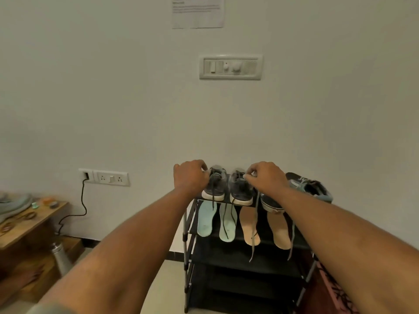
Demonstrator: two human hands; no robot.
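Head view, facing a plain wall with a switch panel and a taped paper notice above it. Lower left there is a wall socket with a black cable running down to the floor. A wooden table at far left carries small items, with a steel bottle standing just beside it. The black shoe rack stands against the wall. Its second shelf holds two pale teal insoles and two tan insoles, all leaning toe-down. Loose laces hang from the top shelf across them. Also on the top shelf, right of the pair in hand, are a black slip-on shoe and a teal-grey sneaker. The right forearm crosses over the slip-on and hides part of it. The pair, grey sneaker A and grey sneaker B, sits side by side on the top shelf, toes toward the camera and heels at the wall. Left hand: fingers curled against the outer collar of sneaker A, gripping it, with the fingertips mostly hidden behind the knuckles. Right hand: thumb and fingers pinched together on the lace area at the tongue of sneaker B. Both soles rest flat on the shelf.
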